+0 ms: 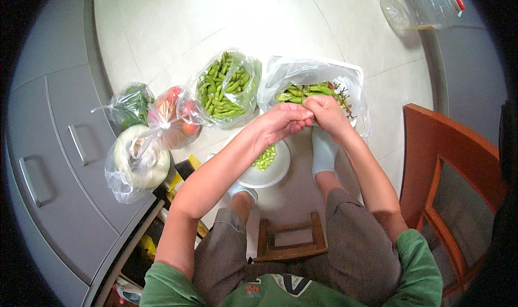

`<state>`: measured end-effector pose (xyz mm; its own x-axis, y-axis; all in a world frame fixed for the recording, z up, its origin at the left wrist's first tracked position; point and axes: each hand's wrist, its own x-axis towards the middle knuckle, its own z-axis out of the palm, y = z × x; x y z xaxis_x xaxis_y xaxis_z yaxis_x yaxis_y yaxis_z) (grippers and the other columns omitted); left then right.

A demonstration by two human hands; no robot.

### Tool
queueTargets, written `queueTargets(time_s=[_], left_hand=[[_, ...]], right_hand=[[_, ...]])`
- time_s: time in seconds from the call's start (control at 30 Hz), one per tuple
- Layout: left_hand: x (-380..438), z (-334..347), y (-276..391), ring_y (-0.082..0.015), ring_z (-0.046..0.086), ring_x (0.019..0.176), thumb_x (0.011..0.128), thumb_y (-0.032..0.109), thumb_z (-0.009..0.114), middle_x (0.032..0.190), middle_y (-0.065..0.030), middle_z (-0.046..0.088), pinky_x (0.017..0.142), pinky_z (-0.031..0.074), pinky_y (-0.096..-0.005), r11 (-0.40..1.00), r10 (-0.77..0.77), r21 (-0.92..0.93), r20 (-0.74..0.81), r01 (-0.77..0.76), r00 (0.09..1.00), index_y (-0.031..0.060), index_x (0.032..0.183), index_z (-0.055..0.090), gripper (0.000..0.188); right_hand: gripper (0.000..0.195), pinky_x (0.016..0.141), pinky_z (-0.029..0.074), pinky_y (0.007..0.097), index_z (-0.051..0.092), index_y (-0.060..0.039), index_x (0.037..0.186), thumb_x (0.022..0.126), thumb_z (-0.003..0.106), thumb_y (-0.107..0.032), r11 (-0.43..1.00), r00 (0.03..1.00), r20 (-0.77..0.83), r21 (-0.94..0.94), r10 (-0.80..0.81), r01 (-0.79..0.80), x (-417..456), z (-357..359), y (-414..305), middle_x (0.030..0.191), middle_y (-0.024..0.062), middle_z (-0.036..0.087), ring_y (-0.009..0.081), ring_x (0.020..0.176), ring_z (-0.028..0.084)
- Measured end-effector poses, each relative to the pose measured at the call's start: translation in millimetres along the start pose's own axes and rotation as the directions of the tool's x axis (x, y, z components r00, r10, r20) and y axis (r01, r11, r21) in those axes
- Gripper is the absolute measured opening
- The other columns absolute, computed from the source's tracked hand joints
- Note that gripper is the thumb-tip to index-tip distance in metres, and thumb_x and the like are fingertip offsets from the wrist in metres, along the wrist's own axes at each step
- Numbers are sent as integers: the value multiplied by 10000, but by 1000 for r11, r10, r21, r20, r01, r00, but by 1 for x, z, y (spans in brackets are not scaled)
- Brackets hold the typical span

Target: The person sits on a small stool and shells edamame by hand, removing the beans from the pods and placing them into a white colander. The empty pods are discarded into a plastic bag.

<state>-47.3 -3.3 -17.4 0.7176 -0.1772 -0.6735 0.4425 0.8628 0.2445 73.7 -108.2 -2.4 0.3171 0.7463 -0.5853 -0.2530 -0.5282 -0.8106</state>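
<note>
My left hand (285, 121) and my right hand (326, 111) meet at the fingertips over the near edge of a bin lined with a clear plastic bag (352, 70). Fingers of both are curled; whether something small is pinched between them cannot be told. Inside the bin lie green pods (319, 89) and brown stems (344, 100). Below my left forearm, a white mesh colander (279, 171) holds shelled green beans (265, 159), partly hidden by the arm. Left of the bin, an opened plastic bag is full of whole green soybean pods (220, 90).
Bagged red tomatoes (192, 128), bagged leafy greens (135, 104) and a pale round melon or gourd in a bag (141, 161) stand at the left, near grey cabinets (60, 145). A wooden chair (453, 137) is at the right, a large plastic bottle (421, 9) at the upper right.
</note>
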Motion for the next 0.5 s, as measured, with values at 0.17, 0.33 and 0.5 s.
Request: queueTargets(time_s=[0.17,0.33,0.5], left_hand=[[-1,-4,0,-53,554,587,855,113,591,731,-14,615,533,466,-146,990,-3,-142,-26,0,1000,39,846,611,77],[-1,-2,3,-90,568,712,887,231,554,910,-89,610,621,480,-168,957,64,-285,67,-42,996,-3,975,572,250],[-30,-5,20,-189,536,908,900,410,479,1133,-183,537,781,468,-268,839,150,-544,195,-20,969,-52,1147,508,525]], right_hand=[[311,384,240,199,512,-108,653,908,473,-282,996,997,-2,-7,84,-84,1,-1,-3,558,-63,435,24,436,336],[323,378,235,194,513,-107,698,923,469,-335,991,988,-85,21,132,-131,2,-12,-8,553,-69,415,24,429,323],[361,391,243,203,485,-97,661,903,502,-364,978,969,-144,91,200,-188,-5,-27,-10,548,-56,422,32,444,328]])
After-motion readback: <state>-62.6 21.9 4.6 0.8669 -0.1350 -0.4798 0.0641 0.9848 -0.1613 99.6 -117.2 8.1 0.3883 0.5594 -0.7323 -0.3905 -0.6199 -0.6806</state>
